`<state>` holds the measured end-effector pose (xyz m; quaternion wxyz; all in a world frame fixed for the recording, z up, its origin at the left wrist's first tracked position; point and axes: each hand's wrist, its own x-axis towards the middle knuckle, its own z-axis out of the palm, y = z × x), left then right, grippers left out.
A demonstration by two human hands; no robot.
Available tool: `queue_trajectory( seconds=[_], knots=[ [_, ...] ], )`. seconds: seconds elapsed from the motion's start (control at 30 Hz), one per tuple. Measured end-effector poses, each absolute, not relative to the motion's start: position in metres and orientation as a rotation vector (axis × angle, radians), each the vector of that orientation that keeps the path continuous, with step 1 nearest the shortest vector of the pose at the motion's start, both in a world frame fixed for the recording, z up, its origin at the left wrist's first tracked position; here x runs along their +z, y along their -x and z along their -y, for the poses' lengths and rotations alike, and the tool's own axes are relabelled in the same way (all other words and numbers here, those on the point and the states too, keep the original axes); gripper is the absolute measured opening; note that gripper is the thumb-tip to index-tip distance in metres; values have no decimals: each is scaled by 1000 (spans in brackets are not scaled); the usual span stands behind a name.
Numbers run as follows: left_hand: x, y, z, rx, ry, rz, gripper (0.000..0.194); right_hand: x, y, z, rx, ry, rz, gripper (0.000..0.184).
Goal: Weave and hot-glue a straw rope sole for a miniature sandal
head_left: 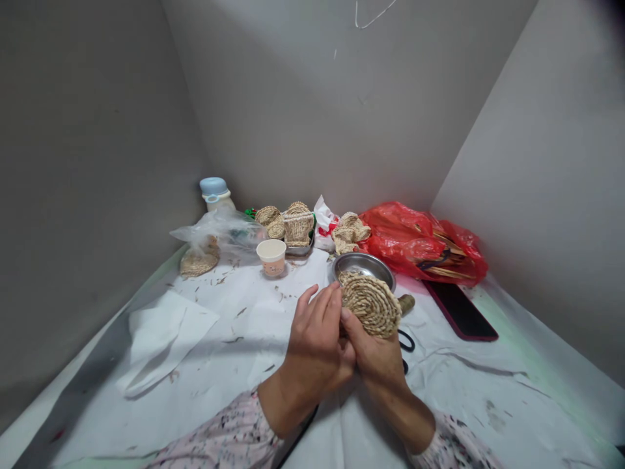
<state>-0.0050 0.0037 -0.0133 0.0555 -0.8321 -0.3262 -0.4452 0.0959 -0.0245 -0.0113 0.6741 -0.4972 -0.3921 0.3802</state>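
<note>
See just one steel bowl [362,262]. Left of the bowl, count one paper cup [272,258], one clear plastic bag [215,231], one blue-capped bottle [215,192] and one white sheet [159,332]. Right of it, count one red bag [405,241], one phone [461,311] and one brownish roll [407,303]. Nearer than it, find one left hand [317,332], one right hand [378,355] and one round woven disc [374,305]. Left of it, find several other woven pieces [299,228], too overlapped to count.

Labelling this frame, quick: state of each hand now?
Left hand: at the coil's left edge; grip can't be told.
Right hand: closed on the woven coil.
</note>
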Motion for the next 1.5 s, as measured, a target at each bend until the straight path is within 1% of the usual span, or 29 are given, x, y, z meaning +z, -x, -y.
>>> queue_trajectory(
  seconds=[0.23, 0.8, 0.97, 1.2, 1.5],
  knots=[
    [-13, 3, -3, -1361, 2512, 1003, 56, -15, -97, 25, 861, 1116, 887, 21],
    [-14, 3, -3, -1373, 2548, 1048, 52, -15, -97, 25, 842, 1115, 891, 22],
    [-12, 3, -3, -1375, 2533, 1043, 51, -15, -96, 25, 842, 1134, 906, 19],
    [-12, 3, -4, -1377, 2530, 1043, 50, -17, -98, 25, 844, 1129, 889, 21],
    [-13, 2, -4, -1374, 2511, 1037, 49, -15, -97, 25, 848, 1117, 887, 18]
  ],
)
